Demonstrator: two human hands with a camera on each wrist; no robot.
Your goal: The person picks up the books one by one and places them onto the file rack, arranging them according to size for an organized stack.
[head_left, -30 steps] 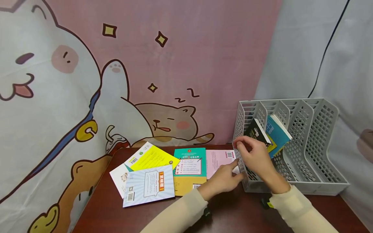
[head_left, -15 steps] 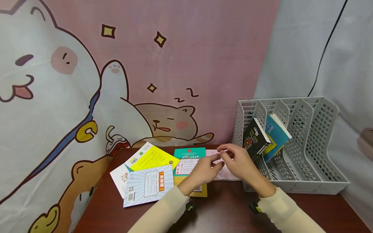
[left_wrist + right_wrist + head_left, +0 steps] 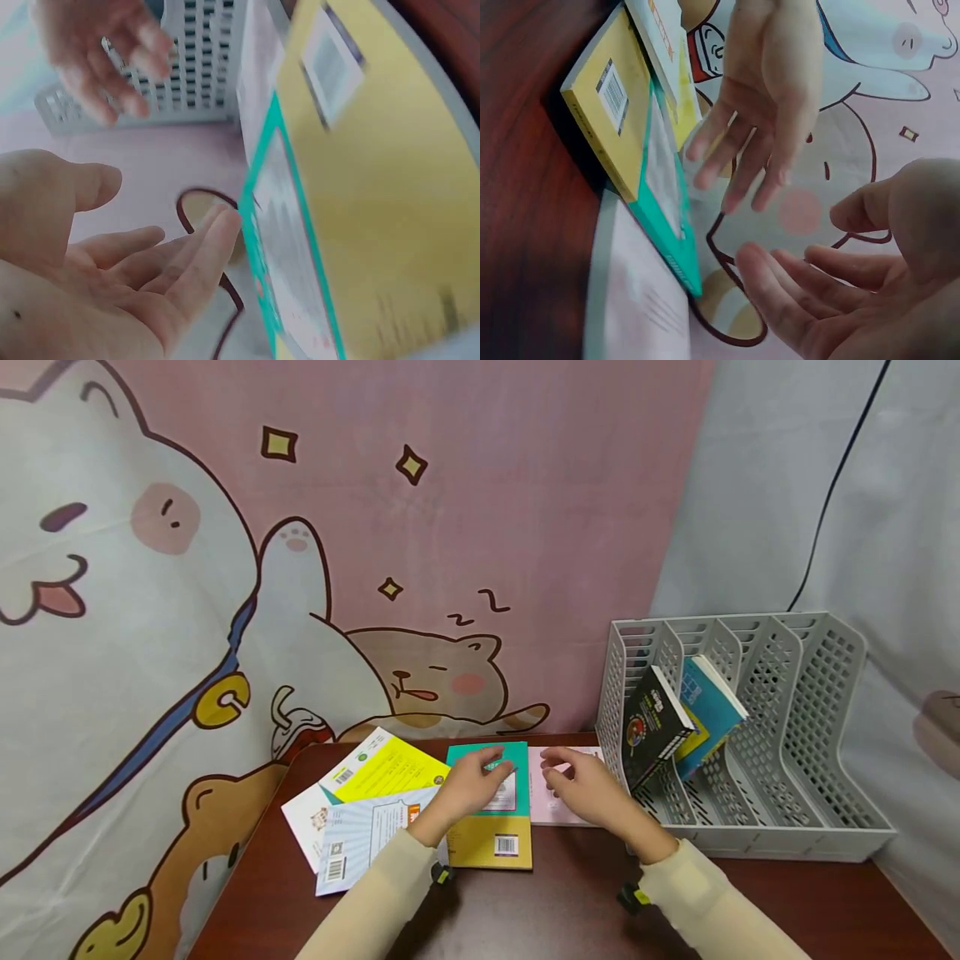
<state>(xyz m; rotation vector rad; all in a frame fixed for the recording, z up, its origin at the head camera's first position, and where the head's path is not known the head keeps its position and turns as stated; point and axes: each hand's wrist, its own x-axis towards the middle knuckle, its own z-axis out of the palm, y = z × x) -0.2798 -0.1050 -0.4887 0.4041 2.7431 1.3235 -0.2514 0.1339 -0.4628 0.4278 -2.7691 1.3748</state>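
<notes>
On the table (image 3: 555,914), the green-and-yellow book (image 3: 491,835) is being supported flat, just left of the pink book (image 3: 546,808), which is being partly hidden by the right hand (image 3: 588,787). To the right, the black book (image 3: 651,727) and the blue book (image 3: 711,708) are being held on edge by the rack (image 3: 765,841), presumably because its dividers brace them. Above the flat books, the left hand (image 3: 471,783) and right hand are being held apart, palms turned inward, fingers loosely spread; nothing is being gripped.
</notes>
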